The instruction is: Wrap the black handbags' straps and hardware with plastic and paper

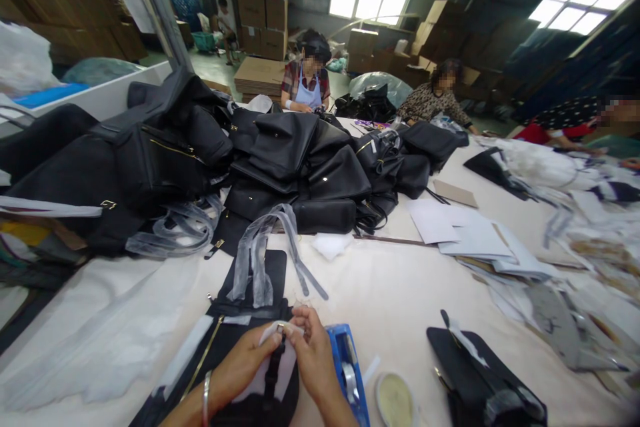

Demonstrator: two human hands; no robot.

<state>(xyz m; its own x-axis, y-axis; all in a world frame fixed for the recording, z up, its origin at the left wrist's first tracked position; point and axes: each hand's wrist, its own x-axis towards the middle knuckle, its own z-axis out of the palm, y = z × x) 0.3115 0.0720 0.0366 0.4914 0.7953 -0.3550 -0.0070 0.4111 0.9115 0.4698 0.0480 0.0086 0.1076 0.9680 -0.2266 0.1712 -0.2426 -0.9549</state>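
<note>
A black bag (235, 340) lies flat on the white table (390, 293) right in front of me. Both my hands meet over its black strap (273, 373). My left hand (245, 363) and my right hand (313, 350) pinch a white wrapping piece (280, 330) around a small metal fitting at the strap's top. All fingers are closed in a pinch. A silver bangle (205, 397) sits on my left wrist. A clear plastic-wrapped strap (260, 253) trails from the bag toward the pile.
A blue tape dispenser (347, 367) and a round tin (394, 400) lie right of my hands. Another black bag (480, 373) rests at lower right. A heap of black bags (280, 160) fills the middle. White sheets (460, 227) lie right. Three people sit at the far side.
</note>
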